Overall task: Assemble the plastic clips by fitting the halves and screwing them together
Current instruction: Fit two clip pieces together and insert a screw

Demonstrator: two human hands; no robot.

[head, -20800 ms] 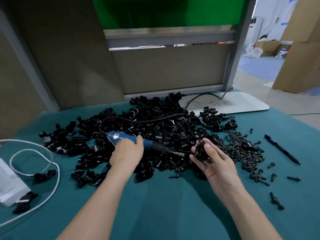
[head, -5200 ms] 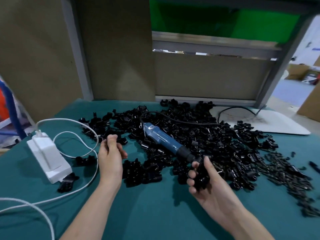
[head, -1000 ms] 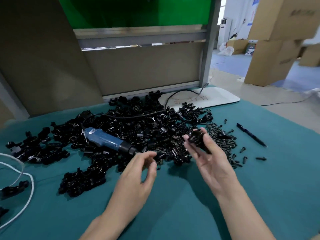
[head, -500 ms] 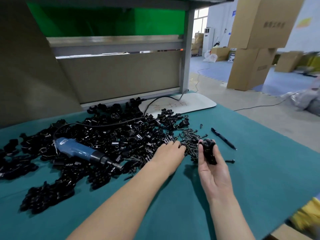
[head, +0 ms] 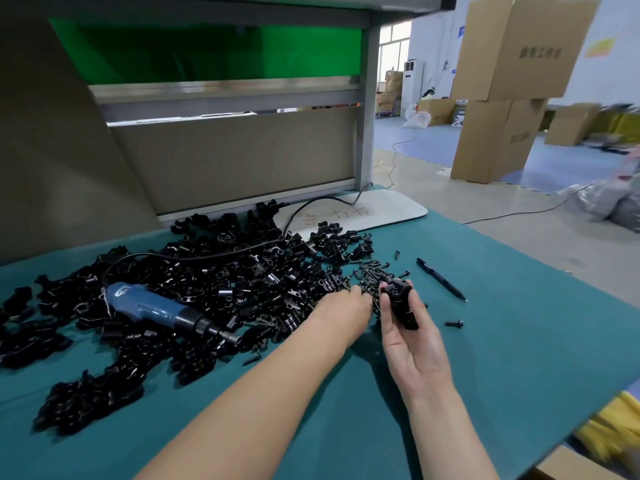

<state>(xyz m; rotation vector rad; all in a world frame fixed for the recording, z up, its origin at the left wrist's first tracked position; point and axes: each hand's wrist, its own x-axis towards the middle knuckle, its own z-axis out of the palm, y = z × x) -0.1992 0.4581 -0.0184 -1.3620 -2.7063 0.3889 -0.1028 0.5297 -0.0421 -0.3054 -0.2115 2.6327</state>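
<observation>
Right hand (head: 410, 336) palm-up over the teal table (head: 519, 341), fingers and thumb clamped on a black clip assembly (head: 400, 303) standing upright in the grip. Left hand (head: 341, 311) just beside it, palm down, fingertips dipping into the loose screws (head: 372, 277) at the edge of the clip-halves pile (head: 225, 282); whether closed on a screw, impossible to tell. Blue electric screwdriver (head: 162, 311) lying on the pile, well left of both hands.

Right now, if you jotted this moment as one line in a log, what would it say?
step: fetching screw | left hand: reaching into screw pile | right hand: holding fitted clip | electric screwdriver: lying idle on clip pile
</observation>
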